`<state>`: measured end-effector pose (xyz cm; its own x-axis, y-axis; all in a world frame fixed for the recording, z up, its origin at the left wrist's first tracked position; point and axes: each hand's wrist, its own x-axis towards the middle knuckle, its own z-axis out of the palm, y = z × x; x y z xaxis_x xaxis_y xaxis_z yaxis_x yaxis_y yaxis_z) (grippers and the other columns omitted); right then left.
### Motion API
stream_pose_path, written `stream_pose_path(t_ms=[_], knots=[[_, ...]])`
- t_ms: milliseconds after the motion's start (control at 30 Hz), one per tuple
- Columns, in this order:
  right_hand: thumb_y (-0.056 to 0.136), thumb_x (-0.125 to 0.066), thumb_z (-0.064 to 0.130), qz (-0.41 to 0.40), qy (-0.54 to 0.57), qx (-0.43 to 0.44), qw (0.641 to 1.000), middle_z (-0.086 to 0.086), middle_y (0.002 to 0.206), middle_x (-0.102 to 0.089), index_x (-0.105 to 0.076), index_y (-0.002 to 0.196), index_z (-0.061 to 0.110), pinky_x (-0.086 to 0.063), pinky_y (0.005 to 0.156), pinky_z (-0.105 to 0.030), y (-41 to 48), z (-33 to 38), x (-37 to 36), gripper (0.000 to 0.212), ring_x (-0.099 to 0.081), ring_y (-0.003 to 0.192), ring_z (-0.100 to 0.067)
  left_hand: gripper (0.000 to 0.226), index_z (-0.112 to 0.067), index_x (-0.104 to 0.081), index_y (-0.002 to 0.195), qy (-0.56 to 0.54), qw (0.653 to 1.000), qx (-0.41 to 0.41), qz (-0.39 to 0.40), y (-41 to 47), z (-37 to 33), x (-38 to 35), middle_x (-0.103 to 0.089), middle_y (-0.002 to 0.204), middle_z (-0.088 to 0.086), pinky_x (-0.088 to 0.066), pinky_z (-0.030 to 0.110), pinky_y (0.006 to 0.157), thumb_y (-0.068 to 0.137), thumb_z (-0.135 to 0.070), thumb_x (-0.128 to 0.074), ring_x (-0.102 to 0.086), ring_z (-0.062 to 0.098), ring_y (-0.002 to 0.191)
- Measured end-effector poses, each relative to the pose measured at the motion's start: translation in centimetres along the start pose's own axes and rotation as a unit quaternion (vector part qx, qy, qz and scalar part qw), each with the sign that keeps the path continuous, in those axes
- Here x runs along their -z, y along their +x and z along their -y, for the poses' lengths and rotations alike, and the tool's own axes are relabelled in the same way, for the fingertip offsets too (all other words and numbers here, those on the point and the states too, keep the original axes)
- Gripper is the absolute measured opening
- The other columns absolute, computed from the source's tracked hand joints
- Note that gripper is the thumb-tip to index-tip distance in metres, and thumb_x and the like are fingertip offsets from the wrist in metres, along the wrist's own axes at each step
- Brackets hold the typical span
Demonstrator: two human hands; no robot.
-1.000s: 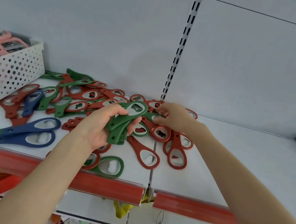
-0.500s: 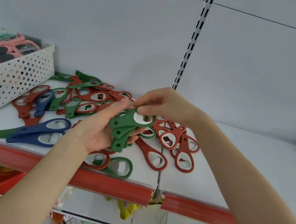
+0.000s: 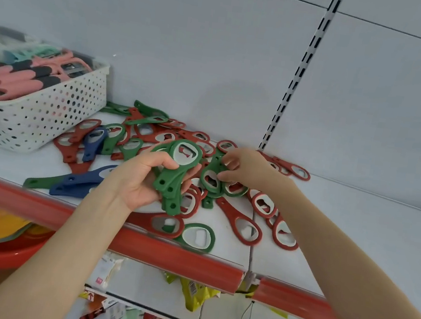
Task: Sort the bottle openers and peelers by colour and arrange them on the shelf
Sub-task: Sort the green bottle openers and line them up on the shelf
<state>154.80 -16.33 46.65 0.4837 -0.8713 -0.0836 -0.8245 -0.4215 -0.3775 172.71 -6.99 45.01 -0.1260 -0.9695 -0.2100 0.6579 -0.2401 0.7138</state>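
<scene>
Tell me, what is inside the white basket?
The white basket holds pink and black peelers, a few mint ones at the back. Anything beneath that top layer is covered.

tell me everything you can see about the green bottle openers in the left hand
The stack of green openers holds at least three, slightly fanned, matte and plastic-looking. Oval ring heads with pale inner rims point up; handles, each with a small hole near the end, point down. The left hand grips it above the shelf, thumb across the front, fingers behind. The right hand pinches a separate green opener beside it.
</scene>
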Motion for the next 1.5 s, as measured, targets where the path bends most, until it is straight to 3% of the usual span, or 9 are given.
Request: stream_pose_path(t_ms=[233,467,667,767,867,1000,1133,1333,1500], knots=[[0.089,-0.056,0.009,-0.152,0.225,-0.028,0.962,0.002,0.075,-0.059,-0.059,0.118,0.012,-0.046,0.057,-0.020,-0.2,0.7,1.5,0.030,-0.054,0.058,-0.009,0.055,-0.024,-0.050,0.109,0.006,1.000,-0.013,0.013,0.1,0.1,0.4,-0.064,0.110,0.019,-0.053,0.032,0.060,0.070,0.014,-0.043,-0.069,0.030,0.083],[0.090,-0.053,0.000,-0.128,0.624,-0.068,0.768,-0.013,0.072,-0.066,-0.057,0.087,-0.001,-0.056,0.058,-0.020,-2.0,4.5,2.1,0.004,-0.067,0.059,-0.017,0.044,-0.021,-0.054,0.114,-0.025,0.997,-0.066,0.025,0.5,0.3,0.1,-0.068,0.097,0.007,-0.056,0.034,0.067,0.073,-0.008,-0.061,-0.066,0.021,0.085],[0.087,-0.063,0.021,-0.101,0.347,-0.025,0.932,-0.003,0.074,-0.067,-0.065,0.082,0.005,-0.052,0.061,-0.021,-3.2,5.4,-1.3,0.016,-0.061,0.064,-0.009,0.023,-0.009,-0.054,0.102,-0.064,0.989,-0.129,-0.047,1.3,-0.3,0.3,-0.063,0.092,0.011,-0.057,0.038,0.071,0.081,-0.005,-0.060,-0.068,0.021,0.080],[0.088,-0.060,0.030,-0.178,0.161,-0.023,0.970,-0.004,0.088,-0.067,-0.065,0.093,0.010,-0.049,0.068,-0.026,-1.6,4.3,-1.1,0.022,-0.057,0.070,-0.011,0.024,-0.010,-0.050,0.108,-0.054,0.989,-0.125,-0.054,1.2,-0.6,0.8,-0.064,0.092,0.013,-0.057,0.038,0.065,0.087,0.002,-0.051,-0.070,0.020,0.076],[0.087,-0.059,0.040,-0.088,0.019,-0.069,0.994,-0.005,0.105,-0.061,-0.051,0.124,0.010,-0.049,0.077,-0.031,0.3,3.4,-1.7,0.048,-0.058,0.089,-0.018,0.030,-0.021,-0.053,0.097,-0.031,0.990,-0.129,-0.044,0.9,-0.3,0.7,-0.069,0.072,0.006,-0.055,0.037,0.066,0.086,0.006,-0.048,-0.068,0.017,0.068],[0.084,-0.065,0.018,-0.098,0.091,-0.067,0.989,-0.006,0.113,-0.059,-0.042,0.136,0.011,-0.048,0.082,-0.031,1.3,3.2,-1.6,0.058,-0.058,0.100,-0.023,0.035,-0.025,-0.055,0.101,-0.025,0.993,-0.108,-0.038,0.6,-0.2,0.9,-0.066,0.074,0.006,-0.055,0.029,0.056,0.086,0.006,-0.049,-0.067,0.017,0.062],[0.082,-0.060,0.003,-0.157,0.252,-0.099,0.950,0.007,0.078,-0.053,-0.054,0.122,0.012,-0.052,0.061,-0.024,0.8,3.5,0.2,0.042,-0.057,0.064,-0.013,0.015,-0.021,-0.057,0.090,-0.038,0.994,-0.083,-0.055,0.5,-0.5,1.4,-0.062,0.076,0.005,-0.055,0.027,0.058,0.084,-0.007,-0.060,-0.064,0.015,0.062],[0.088,-0.059,0.003,-0.160,0.602,-0.098,0.776,-0.015,0.074,-0.066,-0.059,0.089,-0.001,-0.057,0.056,-0.021,-2.4,6.0,1.0,0.004,-0.067,0.057,-0.016,0.045,-0.021,-0.046,0.107,-0.033,0.995,-0.097,0.011,0.0,-0.6,1.8,-0.057,0.084,0.002,-0.054,0.035,0.073,0.068,-0.029,-0.069,-0.057,0.017,0.078],[0.087,-0.063,0.016,-0.148,0.492,-0.072,0.855,0.002,0.063,-0.069,-0.062,0.084,0.007,-0.051,0.052,-0.017,-4.7,8.2,-2.5,0.009,-0.065,0.057,-0.008,0.060,-0.013,-0.046,0.126,-0.031,0.990,-0.140,0.007,-0.6,-0.2,1.3,-0.058,0.122,0.019,-0.053,0.051,0.083,0.070,-0.014,-0.068,-0.060,0.032,0.102]])
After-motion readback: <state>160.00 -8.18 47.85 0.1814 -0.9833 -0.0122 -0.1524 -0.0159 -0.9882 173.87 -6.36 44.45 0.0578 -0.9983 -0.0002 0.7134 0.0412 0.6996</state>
